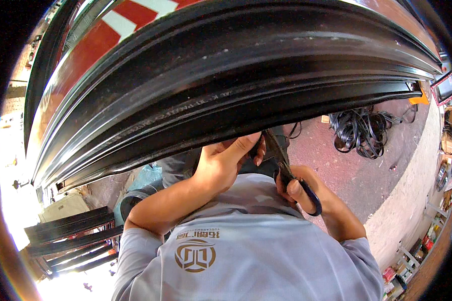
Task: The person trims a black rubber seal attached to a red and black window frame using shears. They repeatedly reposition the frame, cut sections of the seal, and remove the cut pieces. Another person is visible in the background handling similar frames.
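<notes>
Right hand (304, 184) closed around handles of scissors (284, 169), blades up at lower edge of black profile (226, 103), left hand (222, 163) beside blades, fingers curled, its hold cannot be told, tangled strips (359, 131) on floor (331, 175) at right

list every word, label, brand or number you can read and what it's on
Grey shirt: gold round logo and gold lettering, upside down in the picture; not copied out here.
Long black bar: pale print along it, too blurred to read.
Red panel: white shapes, partly cut off; cannot tell whether they are letters.
</notes>
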### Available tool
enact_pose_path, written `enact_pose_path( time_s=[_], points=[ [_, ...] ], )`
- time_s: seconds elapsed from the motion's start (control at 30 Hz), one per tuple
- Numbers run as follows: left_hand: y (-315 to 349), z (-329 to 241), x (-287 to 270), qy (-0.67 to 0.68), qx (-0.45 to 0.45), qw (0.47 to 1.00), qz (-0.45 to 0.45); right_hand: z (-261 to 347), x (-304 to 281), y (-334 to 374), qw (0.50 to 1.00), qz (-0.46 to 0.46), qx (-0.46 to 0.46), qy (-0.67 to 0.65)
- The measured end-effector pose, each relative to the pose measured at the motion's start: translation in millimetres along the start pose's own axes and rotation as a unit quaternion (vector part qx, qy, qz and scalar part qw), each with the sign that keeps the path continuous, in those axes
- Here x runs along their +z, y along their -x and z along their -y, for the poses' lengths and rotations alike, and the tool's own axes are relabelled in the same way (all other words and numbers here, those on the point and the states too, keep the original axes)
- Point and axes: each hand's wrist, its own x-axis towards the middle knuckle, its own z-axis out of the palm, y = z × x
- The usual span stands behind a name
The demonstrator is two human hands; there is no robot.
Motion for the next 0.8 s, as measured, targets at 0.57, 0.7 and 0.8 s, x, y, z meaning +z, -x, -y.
enact_pose_path(
  time_s=[0.57,0.7,0.8],
  points=[
    [1.5,2.2,0.5,-0.049,0.029,0.998,-0.016,-1.5,14.2,-7.8,0.996,-0.058,-0.005,0.071],
    [-0.4,5.0,0.1,0.008,-0.001,0.999,-0.038,-7.0,8.0,-3.7,0.998,-0.052,0.007,-0.019],
    [1.7,0.7,5.0,0.030,0.004,0.999,-0.045,-7.9,2.2,-1.7,0.998,-0.042,0.004,-0.055]
  ],
)
